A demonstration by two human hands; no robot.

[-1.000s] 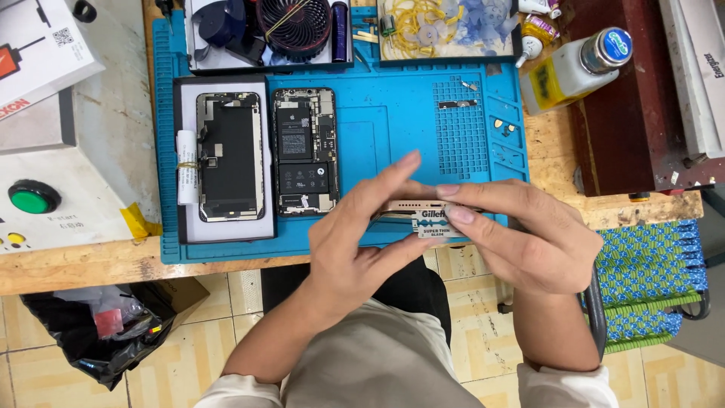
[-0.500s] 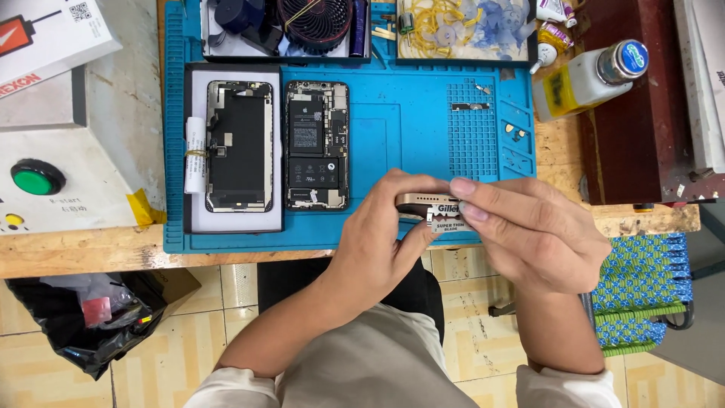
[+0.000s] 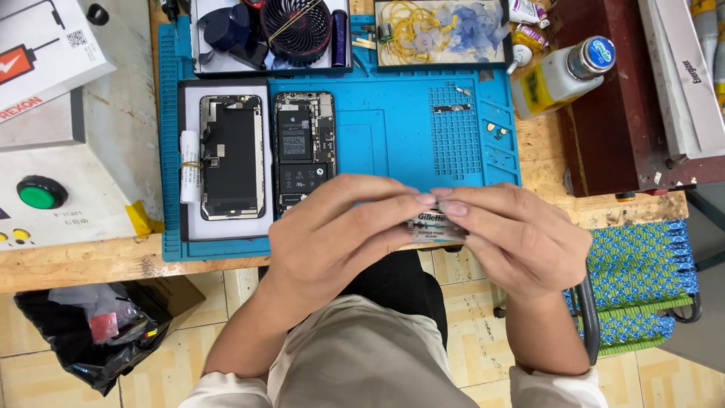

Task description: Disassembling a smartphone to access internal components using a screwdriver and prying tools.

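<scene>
Both hands meet above the near edge of the blue work mat (image 3: 393, 136). My left hand (image 3: 332, 238) and my right hand (image 3: 521, 238) pinch a small flat printed packet (image 3: 434, 225) between their fingertips, and most of the packet is hidden by the fingers. Left of the hands on the mat lie an opened phone body (image 3: 304, 147) with its inner parts showing and, beside it, a detached phone screen (image 3: 230, 155) face down on a white sheet.
A white machine with a green button (image 3: 39, 193) stands at the left. Trays with a small black fan (image 3: 298, 30) and yellow bits sit at the back. A clear bottle (image 3: 563, 75) lies at the right. A black bag (image 3: 91, 332) sits on the floor, a green woven chair (image 3: 642, 287) at right.
The view has shifted so the bench sits lower in frame. My hands stay together on the packet, with the fingers of both now curled closer around it.
</scene>
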